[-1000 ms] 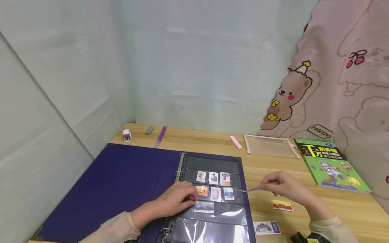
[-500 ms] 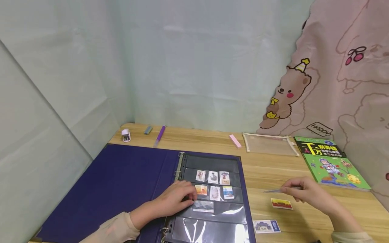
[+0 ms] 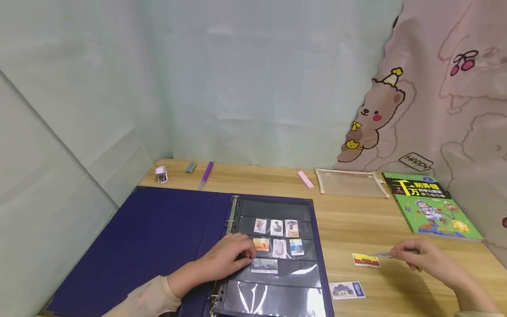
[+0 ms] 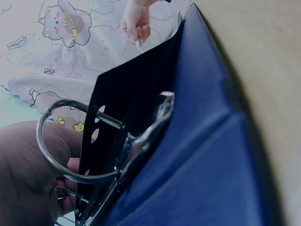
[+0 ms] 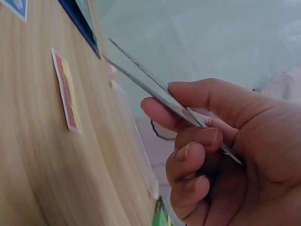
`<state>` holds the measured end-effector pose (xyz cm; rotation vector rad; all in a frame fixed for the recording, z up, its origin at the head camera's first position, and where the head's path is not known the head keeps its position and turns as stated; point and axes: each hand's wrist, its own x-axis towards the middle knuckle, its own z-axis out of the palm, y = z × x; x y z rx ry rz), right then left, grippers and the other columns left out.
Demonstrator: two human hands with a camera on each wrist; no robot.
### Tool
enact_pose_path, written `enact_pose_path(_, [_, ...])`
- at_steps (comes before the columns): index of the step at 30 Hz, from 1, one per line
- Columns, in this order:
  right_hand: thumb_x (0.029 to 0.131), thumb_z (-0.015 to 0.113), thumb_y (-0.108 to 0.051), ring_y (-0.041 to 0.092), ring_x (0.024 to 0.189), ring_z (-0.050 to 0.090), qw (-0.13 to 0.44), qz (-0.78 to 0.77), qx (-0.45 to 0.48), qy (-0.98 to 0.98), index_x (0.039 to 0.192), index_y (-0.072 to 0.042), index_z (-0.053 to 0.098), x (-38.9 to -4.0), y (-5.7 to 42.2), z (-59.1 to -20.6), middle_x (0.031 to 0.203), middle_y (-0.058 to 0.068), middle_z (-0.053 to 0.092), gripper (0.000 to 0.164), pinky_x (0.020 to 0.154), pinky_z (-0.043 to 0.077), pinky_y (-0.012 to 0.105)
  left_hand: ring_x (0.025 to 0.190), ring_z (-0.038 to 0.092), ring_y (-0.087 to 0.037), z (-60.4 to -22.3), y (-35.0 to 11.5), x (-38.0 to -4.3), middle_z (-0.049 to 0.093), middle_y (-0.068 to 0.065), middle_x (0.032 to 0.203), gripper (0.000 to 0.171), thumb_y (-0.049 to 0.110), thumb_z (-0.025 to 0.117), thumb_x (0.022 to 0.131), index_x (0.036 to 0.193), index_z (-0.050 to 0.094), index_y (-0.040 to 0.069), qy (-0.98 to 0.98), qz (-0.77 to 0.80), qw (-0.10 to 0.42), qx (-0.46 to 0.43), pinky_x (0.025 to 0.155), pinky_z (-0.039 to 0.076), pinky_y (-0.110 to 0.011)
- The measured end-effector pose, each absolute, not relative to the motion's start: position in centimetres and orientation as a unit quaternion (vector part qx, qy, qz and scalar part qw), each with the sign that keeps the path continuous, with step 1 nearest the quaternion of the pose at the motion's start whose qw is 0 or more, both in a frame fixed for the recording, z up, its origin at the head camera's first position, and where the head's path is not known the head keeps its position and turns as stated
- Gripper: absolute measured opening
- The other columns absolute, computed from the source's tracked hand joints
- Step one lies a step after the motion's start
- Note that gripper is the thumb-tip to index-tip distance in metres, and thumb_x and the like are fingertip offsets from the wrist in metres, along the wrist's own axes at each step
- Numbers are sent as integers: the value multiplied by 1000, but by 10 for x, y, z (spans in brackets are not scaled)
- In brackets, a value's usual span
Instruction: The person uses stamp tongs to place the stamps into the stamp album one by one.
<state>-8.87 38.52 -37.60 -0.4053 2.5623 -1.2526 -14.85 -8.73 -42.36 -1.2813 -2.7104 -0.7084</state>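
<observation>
A blue stamp album [image 3: 166,229] lies spread on the table, with several stamps [image 3: 277,227] in the clear pockets of its black page [image 3: 277,207]. My left hand [image 3: 229,257] rests on that page near the rings, fingers loosely bent beside an orange stamp [image 3: 261,245]. Metal tweezers [image 5: 141,84] are pinched between the thumb and fingers of my right hand [image 3: 424,257]; their tips stand parted in the right wrist view. Those tips are by a red and yellow stamp [image 3: 366,260] on the wood. Nearer me lies a blue and white stamp [image 3: 347,290].
A green book [image 3: 435,213] lies at the right, with a mesh pouch [image 3: 352,183] and a pink strip [image 3: 305,179] along the back. Farther left are a purple pen [image 3: 207,172], a small grey-green block [image 3: 191,167] and a white stapler-like item [image 3: 161,175].
My right hand has moved right with the tweezers, away from the album's edge, and over to the red and yellow stamp. The left hand has stayed on the page.
</observation>
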Motion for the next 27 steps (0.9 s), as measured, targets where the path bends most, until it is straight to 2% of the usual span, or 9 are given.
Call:
enact_pose_path(2, [94,44,-11,18,49,36,133,-421,-130,888,94,3,62,-88,392,-376,57,9,32,23,45,31,29,77,43,0,-424,-87,-149,50,16,77,12,19,66,79,82,56,25,-880,-229,30,-415,75,36,-23])
enact_pose_path(7, [94,43,-11,12,46,34,140,-400,-121,897,95,4,62,-86,406,-375,58,-5,37,25,41,27,29,78,43,1,-425,-87,-149,50,16,77,12,18,66,78,82,57,25,-881,-226,30,-415,75,36,-23])
enact_pose_path(9, [94,45,-14,6,46,35,140,-380,-102,909,95,3,63,-85,408,-375,60,-11,39,25,41,29,27,77,43,1,-425,-87,-149,50,16,77,13,18,67,78,82,57,25,-880,-227,32,-415,75,36,-23])
enact_pose_path(14, [93,47,-21,-2,49,36,150,-344,-65,925,95,2,63,-84,413,-372,57,-13,36,28,42,30,25,76,43,1,-424,-87,-149,50,16,76,13,18,67,77,81,56,24,-880,-228,37,-416,75,36,-22])
enact_pose_path(21, [93,47,-21,0,48,35,183,-355,-50,916,97,5,62,-85,419,-372,55,-11,34,30,42,29,27,76,42,0,-423,-87,-148,50,16,77,12,19,67,79,82,56,24,-882,-227,30,-412,74,35,-22])
enact_pose_path(27, [93,46,-16,-1,47,36,181,-358,-74,913,94,6,62,-86,422,-375,56,-12,36,28,41,31,25,77,42,0,-423,-87,-149,50,15,77,13,17,67,78,82,57,24,-882,-226,29,-412,74,36,-22])
